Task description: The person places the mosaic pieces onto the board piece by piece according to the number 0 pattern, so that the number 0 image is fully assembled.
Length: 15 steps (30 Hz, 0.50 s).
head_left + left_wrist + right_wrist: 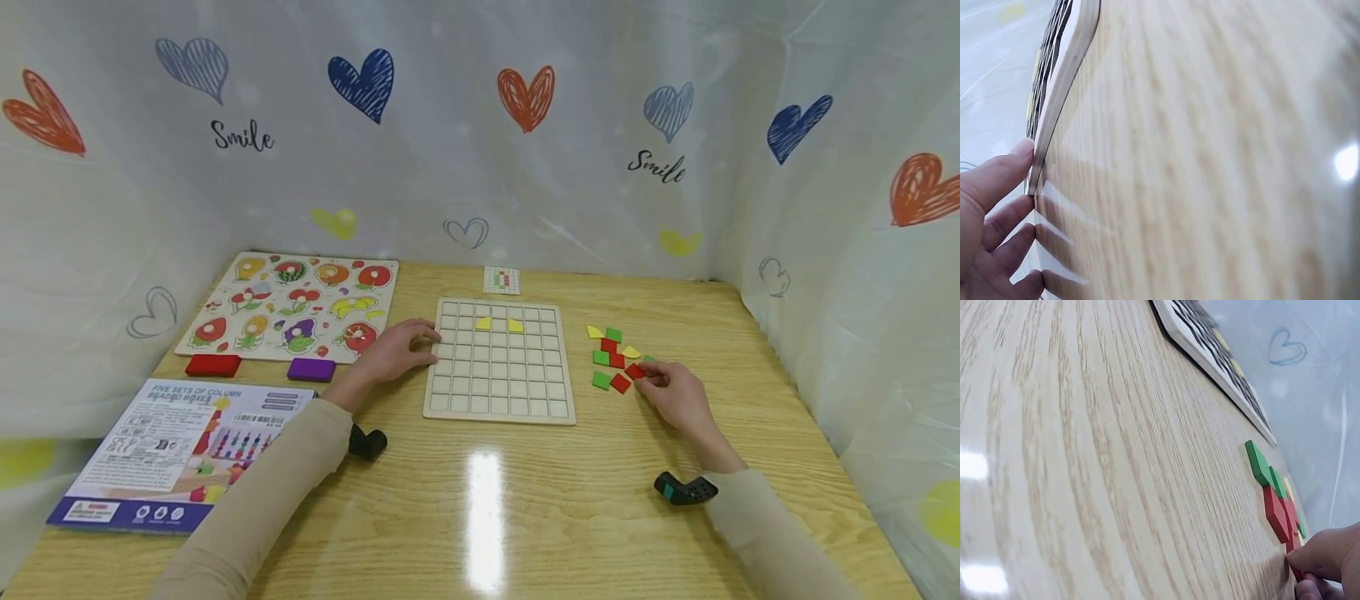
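A square wooden grid board (pixel 498 421) lies flat, with two yellow quarter-round pieces (pixel 483 323) in an upper row. My left hand (pixel 395 350) touches the board's left edge with thumb and fingertips, its fingers loosely extended. In the left wrist view the thumb (pixel 1004 172) is right at the rim. To the right of the board is a loose group of red, green and yellow tiles. My right hand (pixel 681 400) pinches a red tile (pixel 634 372) at the near right side of that group. Beside it lie another red tile (pixel 620 383) and a green tile (pixel 602 381).
A small pattern card (pixel 502 281) lies behind the board. Left are a fruit puzzle board (pixel 262 321), a red block (pixel 213 365), a purple block (pixel 311 369) and a printed box (pixel 135 442). A hanging sheet with hearts (pixel 450 167) encloses the table's back and sides.
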### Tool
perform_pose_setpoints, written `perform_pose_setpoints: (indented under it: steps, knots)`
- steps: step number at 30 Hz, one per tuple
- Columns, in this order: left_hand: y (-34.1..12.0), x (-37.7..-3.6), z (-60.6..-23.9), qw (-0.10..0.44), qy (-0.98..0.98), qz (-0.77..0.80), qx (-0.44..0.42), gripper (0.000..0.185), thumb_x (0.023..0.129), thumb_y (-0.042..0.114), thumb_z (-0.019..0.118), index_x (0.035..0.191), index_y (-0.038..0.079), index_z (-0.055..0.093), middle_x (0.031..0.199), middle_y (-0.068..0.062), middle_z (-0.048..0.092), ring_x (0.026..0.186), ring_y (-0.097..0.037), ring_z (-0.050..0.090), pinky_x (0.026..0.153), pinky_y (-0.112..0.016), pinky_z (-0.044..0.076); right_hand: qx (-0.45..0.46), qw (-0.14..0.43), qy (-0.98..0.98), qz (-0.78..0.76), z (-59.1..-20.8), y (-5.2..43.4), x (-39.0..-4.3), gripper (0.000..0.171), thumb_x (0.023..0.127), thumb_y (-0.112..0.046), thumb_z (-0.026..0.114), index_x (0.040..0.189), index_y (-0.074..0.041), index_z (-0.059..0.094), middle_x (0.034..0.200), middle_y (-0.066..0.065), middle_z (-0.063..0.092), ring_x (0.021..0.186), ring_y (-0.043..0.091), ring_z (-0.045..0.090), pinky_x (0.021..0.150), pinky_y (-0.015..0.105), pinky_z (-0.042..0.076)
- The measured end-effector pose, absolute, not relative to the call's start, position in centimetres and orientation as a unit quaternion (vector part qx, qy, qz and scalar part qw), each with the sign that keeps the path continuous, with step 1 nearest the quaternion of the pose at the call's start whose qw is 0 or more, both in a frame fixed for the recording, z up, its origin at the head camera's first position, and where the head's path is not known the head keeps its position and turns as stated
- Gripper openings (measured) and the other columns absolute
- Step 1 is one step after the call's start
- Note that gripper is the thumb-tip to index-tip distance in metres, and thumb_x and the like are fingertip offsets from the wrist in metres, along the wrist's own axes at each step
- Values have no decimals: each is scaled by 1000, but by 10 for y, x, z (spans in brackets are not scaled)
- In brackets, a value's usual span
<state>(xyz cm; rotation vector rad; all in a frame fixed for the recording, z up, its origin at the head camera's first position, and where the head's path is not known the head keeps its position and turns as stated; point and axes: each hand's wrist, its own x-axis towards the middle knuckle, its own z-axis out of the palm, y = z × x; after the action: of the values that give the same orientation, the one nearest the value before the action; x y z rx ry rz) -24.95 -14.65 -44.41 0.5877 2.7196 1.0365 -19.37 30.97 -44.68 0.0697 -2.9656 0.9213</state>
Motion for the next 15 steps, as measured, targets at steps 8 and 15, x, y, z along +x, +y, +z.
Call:
perform_pose_setpoints:
  steps: [8, 15]
  knots:
    - [-147, -249, -444, 85, 914, 347, 194, 35, 92, 19, 70, 123, 5, 65, 146, -17, 46, 140, -36, 34, 116, -49, 25, 20, 15, -954, 298, -448, 308, -193, 37, 89, -6, 59, 124, 6, 63, 102, 20, 66, 90, 30, 60, 75, 36, 46]
    - [-146, -249, -442, 87, 911, 353, 195, 34, 91, 18, 70, 122, 5, 65, 146, -17, 46, 141, -36, 33, 116, -49, 24, 20, 15, -953, 301, -449, 307, -193, 39, 88, -4, 57, 125, 7, 62, 108, 23, 64, 94, 31, 60, 77, 38, 47]
